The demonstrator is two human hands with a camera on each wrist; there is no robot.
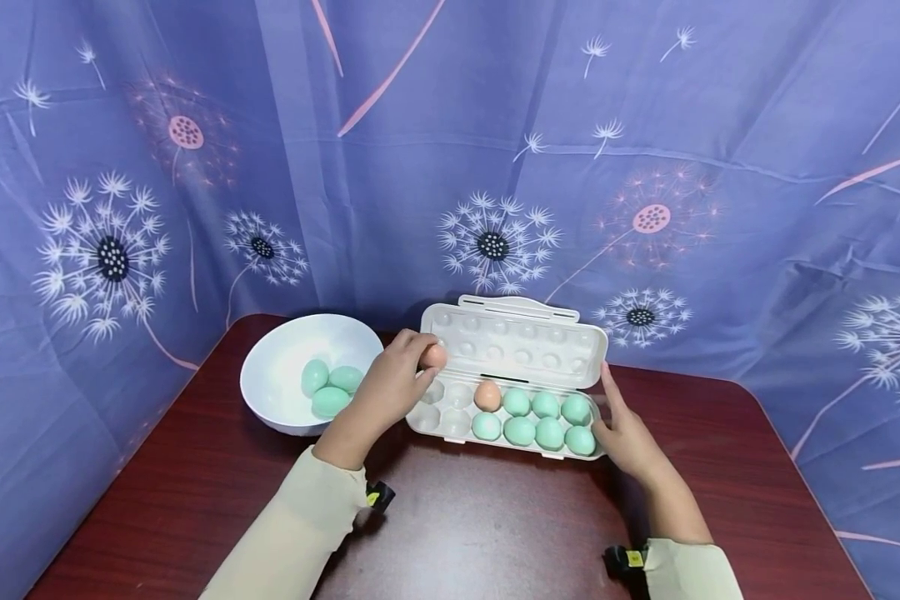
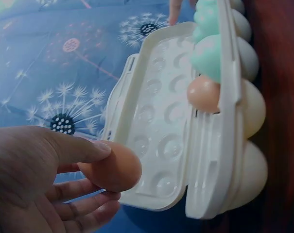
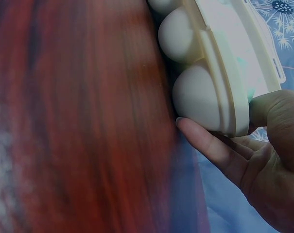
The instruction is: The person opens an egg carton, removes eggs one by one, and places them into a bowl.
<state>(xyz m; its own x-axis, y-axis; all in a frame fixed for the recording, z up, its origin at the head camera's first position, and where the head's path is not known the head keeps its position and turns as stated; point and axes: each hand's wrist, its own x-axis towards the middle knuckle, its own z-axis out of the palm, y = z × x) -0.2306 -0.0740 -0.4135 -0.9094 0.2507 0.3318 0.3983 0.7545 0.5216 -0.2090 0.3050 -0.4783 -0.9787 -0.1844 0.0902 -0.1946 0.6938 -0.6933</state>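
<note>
My left hand [image 1: 396,375] pinches a brown egg [image 2: 118,166] between thumb and fingers, above the left end of a white egg carton [image 1: 459,434]. The carton's lid [image 1: 513,343] is tilted back. A second brown egg [image 1: 487,396] sits in the back row, with several pale green eggs [image 1: 520,431] beside it and in the front row. Bare cups show at the left end. At the carton's right end, my right hand [image 1: 630,437] holds the edge between thumb and fingers, one finger reaching up along the lid.
To the left of the carton stands a white bowl [image 1: 268,375] with 3 green eggs [image 1: 331,402] inside. Both rest on a dark red wooden table [image 1: 465,517]. Blue dandelion-print cloth [image 1: 390,208] hangs behind the table.
</note>
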